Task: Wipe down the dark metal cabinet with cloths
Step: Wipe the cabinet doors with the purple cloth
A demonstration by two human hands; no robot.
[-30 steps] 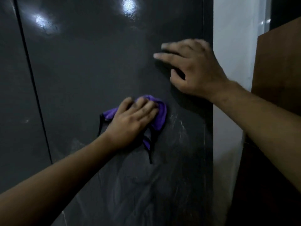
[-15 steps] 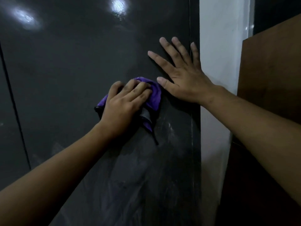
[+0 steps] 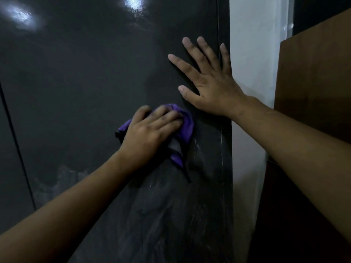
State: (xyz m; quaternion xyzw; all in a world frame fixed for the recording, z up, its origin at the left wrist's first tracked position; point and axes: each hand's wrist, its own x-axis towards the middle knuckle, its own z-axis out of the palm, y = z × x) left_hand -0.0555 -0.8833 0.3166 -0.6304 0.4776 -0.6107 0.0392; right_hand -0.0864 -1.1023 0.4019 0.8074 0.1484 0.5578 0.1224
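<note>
Dim, grainy view. Two soft white glare spots sit on the glossy dark cabinet (image 3: 76, 82), above and left of the right hand (image 3: 210, 86). The pale wall (image 3: 250, 73) just right of it is brightest. Fingertips of the left hand (image 3: 150, 133) are slightly blurred.

Left hand (image 3: 150, 135) presses purple cloth (image 3: 185, 126) on cabinet (image 3: 85, 82); right hand (image 3: 210, 86) flat.

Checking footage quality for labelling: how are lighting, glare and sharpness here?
Head view: dim overall; two bright glare spots at the top of the cabinet; the left hand on the purple cloth looks slightly blurred, the right hand sharper.
</note>
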